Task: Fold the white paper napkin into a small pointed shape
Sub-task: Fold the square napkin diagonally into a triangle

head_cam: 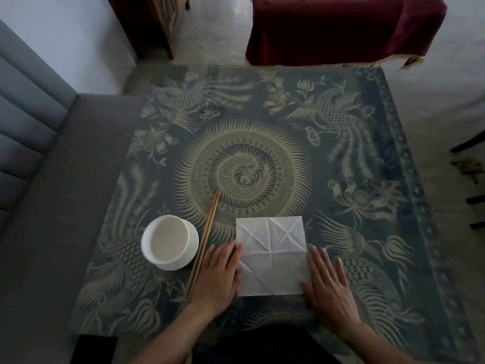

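The white paper napkin lies flat and unfolded on the patterned table, near its front edge. Crease lines cross it: straight ones through the middle and diagonals to the corners. My left hand rests palm down beside the napkin's left edge, fingertips touching it. My right hand lies flat at the lower right corner, fingers spread, its thumb on the paper. Neither hand grips anything.
A white bowl stands left of my left hand. A pair of wooden chopsticks lies slanted between bowl and napkin. A grey sofa borders the table on the left; a dark red cloth hangs beyond the far edge.
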